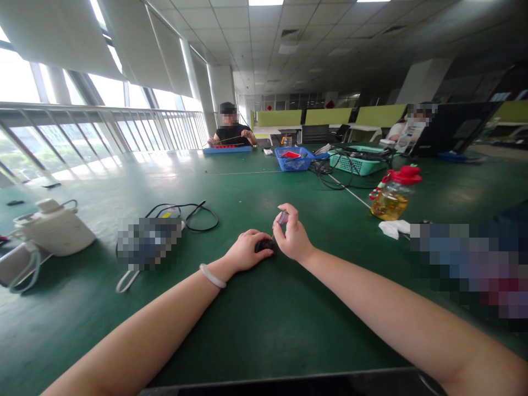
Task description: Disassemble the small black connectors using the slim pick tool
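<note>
My left hand [248,250], with a pale bangle [212,276] on its wrist, rests on the green table. Its thumb and fingers close around a small black object [264,246], mostly covered, whose kind I cannot make out. Just to the right, my right hand [293,234] is raised a little above the tabletop. Between its thumb and curled fingers it pinches a small greyish, see-through piece [282,218]. The two hands are close together, and the piece is apart from the black object.
Left lie a white bottle-like container [53,228], a blurred device and a black cable [210,220]. Right stands a red-lidded jar [396,192] with yellow liquid, beside a crumpled tissue [394,228]. Farther back are a blue basket [293,163], a green basket [357,165] and two people.
</note>
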`<control>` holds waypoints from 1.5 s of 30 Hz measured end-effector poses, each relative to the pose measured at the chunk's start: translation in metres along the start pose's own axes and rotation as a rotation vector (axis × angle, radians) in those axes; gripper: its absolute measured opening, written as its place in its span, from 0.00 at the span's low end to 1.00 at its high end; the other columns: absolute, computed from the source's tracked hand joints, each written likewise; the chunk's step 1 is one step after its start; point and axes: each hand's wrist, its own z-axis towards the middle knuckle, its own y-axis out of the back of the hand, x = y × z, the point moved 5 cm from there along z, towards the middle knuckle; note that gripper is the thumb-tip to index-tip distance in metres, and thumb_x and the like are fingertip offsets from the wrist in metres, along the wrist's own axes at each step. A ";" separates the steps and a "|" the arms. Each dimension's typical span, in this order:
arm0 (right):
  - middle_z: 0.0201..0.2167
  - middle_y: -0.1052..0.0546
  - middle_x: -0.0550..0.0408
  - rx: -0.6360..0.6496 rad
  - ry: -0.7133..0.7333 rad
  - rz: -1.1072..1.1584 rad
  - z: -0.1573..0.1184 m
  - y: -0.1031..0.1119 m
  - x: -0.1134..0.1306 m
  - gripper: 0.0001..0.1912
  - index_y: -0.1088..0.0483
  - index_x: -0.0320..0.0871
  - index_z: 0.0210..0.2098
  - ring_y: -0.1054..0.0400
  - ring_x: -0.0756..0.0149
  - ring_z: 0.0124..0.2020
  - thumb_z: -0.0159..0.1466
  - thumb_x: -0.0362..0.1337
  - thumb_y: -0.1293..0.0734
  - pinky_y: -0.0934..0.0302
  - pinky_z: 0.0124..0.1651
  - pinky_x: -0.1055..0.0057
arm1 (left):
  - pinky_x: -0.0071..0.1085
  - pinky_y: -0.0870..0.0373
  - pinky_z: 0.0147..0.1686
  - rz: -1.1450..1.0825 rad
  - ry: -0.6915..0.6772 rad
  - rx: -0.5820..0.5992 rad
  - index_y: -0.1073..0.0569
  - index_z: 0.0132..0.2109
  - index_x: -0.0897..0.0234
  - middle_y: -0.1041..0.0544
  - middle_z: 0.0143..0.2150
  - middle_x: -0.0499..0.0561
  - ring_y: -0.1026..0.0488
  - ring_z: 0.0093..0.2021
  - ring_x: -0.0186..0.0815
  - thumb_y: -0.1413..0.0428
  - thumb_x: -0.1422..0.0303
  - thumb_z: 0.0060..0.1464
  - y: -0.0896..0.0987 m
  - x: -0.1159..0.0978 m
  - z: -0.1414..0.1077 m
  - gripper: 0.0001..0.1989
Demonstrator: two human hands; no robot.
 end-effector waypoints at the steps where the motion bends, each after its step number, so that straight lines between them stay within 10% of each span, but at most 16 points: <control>1: 0.29 0.30 0.56 0.011 0.002 0.001 0.003 -0.001 -0.001 0.24 0.52 0.45 0.54 0.30 0.66 0.28 0.60 0.28 0.41 0.33 0.38 0.65 | 0.42 0.36 0.52 0.041 -0.014 -0.025 0.27 0.48 0.59 0.25 0.46 0.54 0.32 0.52 0.45 0.43 0.56 0.53 0.000 -0.003 0.001 0.18; 24: 0.23 0.35 0.62 0.117 0.047 0.219 0.039 -0.034 -0.007 0.12 0.44 0.46 0.49 0.39 0.71 0.22 0.65 0.33 0.43 0.40 0.29 0.73 | 0.47 0.38 0.55 0.003 0.171 -0.052 0.28 0.51 0.61 0.25 0.49 0.55 0.35 0.56 0.49 0.41 0.62 0.52 -0.006 0.010 0.012 0.19; 37: 0.28 0.28 0.57 0.219 -0.242 0.620 0.053 -0.027 -0.044 0.15 0.39 0.47 0.51 0.32 0.68 0.29 0.67 0.44 0.43 0.34 0.37 0.67 | 0.41 0.39 0.58 -0.113 0.173 -0.017 0.28 0.53 0.56 0.28 0.53 0.53 0.34 0.56 0.44 0.41 0.65 0.52 -0.001 0.017 0.009 0.20; 45: 0.36 0.23 0.54 0.390 -0.250 0.302 0.072 -0.012 -0.036 0.15 0.33 0.47 0.51 0.28 0.64 0.40 0.66 0.38 0.41 0.35 0.47 0.64 | 0.40 0.38 0.58 -0.146 0.173 -0.007 0.28 0.53 0.56 0.28 0.52 0.52 0.33 0.54 0.43 0.41 0.65 0.51 0.000 0.015 0.009 0.20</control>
